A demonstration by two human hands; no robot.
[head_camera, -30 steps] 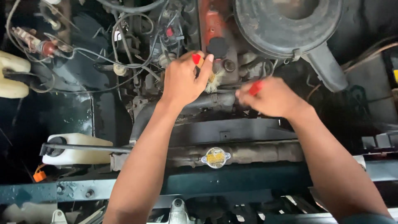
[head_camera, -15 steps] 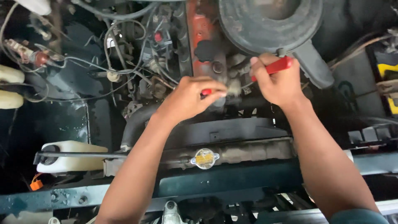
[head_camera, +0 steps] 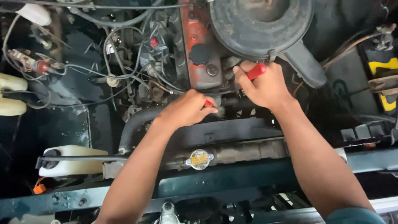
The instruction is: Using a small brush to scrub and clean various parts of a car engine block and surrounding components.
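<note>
I look down into an old car's engine bay. My right hand grips a red-handled tool just below the round black air cleaner housing. My left hand is closed around another red-handled tool, only its tip showing, at the front of the reddish engine block. The two hands are a short gap apart, over the black radiator hose. What the tool tips touch is hidden by my fingers.
A radiator cap sits on the radiator top near me. A white coolant bottle is at the left, tangled wires lie left of the block, and a battery with yellow markings is at the far right.
My left hand slid down and slightly right to the front of the block. My right hand rose up to the air cleaner's edge, lifting its red handle.
</note>
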